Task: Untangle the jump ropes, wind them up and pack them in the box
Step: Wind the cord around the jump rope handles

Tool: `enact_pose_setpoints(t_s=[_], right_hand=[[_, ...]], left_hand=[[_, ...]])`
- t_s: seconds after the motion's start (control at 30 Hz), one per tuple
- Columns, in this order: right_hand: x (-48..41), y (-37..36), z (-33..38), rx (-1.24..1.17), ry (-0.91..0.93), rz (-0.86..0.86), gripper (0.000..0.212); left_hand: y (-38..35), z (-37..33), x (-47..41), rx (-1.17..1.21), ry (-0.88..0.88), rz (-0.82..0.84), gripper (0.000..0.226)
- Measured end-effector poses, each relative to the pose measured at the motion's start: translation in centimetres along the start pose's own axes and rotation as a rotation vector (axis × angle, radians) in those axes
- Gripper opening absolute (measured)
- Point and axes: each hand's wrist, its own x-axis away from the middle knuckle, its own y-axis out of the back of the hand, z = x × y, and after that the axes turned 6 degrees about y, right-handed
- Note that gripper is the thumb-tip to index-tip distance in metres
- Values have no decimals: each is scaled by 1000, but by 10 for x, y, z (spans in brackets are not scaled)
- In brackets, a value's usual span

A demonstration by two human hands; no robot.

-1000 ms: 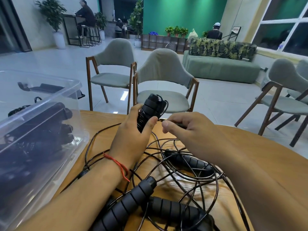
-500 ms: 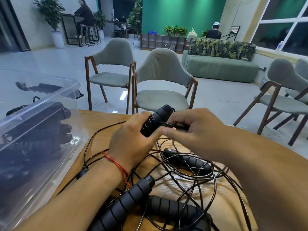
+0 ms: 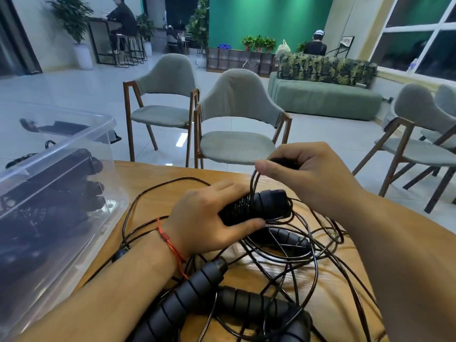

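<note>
Right hand [image 3: 313, 178] has risen, pinching cord [image 3: 252, 186] — left hand [image 3: 204, 218] grips wound handle [image 3: 261, 206].

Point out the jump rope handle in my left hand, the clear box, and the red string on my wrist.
jump rope handle [image 3: 270, 204]: head view, on its thick free end.
clear box [image 3: 74, 144]: head view, on the near rim.
red string [image 3: 170, 245]: head view, on the strand across the wrist.

box [image 3: 81, 146] on table [image 3: 158, 178], left side. rope tangle [image 3: 311, 253] right of it, 2 handles [image 3: 195, 290] at near edge. left hand [image 3: 204, 218] holds wound handle [image 3: 256, 208] over tangle, right hand [image 3: 313, 178] above, gripping cord [image 3: 253, 183]. 2 chairs [image 3: 237, 99] behind table, sofa [image 3: 325, 99] farther back right.
</note>
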Motion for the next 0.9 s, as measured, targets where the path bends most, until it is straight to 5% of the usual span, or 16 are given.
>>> enact_pose_setpoints(t_s=[0.23,0.4,0.53,0.9], right_hand=[[2,-7,-25,-403,-228,175,33],[4,-17,-32,-533,-292,224,27],[3,-19,-30,-595,-330,263,12],[5,-38,-21,-421,-247,175,27]], left_hand=[[5,-4,1,198,-144,-99,53],[2,-1,2,275,-87,-209,47],[1,-2,3,308,22,-277,42],[6,2,-6,664,550,-452,23]])
